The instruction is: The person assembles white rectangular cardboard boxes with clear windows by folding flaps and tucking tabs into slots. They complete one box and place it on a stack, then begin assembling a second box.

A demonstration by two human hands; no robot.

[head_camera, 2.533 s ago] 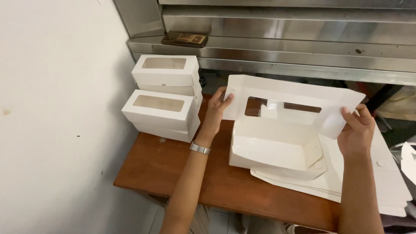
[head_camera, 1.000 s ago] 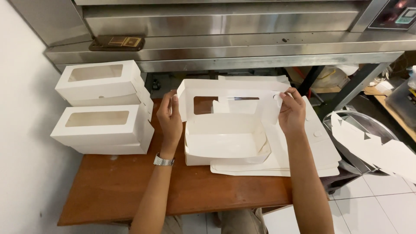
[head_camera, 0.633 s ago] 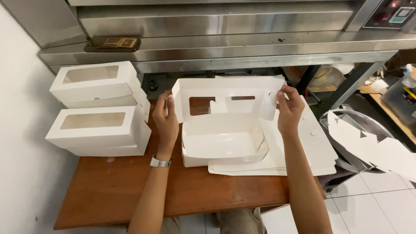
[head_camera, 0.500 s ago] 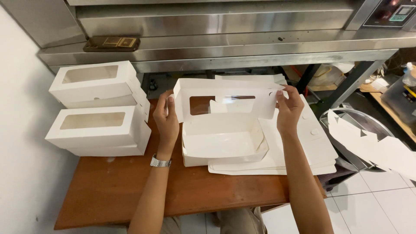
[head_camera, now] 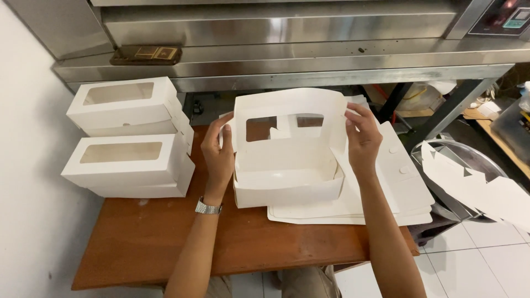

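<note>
Matt white cardboard box (head_camera: pixel 287 165), smooth flat cardboard blanks (head_camera: pixel 386 193), reddish-brown wooden worktop (head_camera: pixel 143 243) with worn satin finish, brushed stainless steel shelf (head_camera: pixel 309 60), glossy metal wristwatch (head_camera: pixel 208 207).

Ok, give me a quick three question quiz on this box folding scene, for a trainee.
1. True or false: the lid of the half-folded box stands raised, its window cut-out showing.
2. What does the half-folded box sit on? A: flat white blanks, B: bare floor, C: metal shelf.
3. Which wrist wears the watch?

Key: 1 true. 2 A. 3 the left; the left hand and right hand grip the lid's side edges.
</note>
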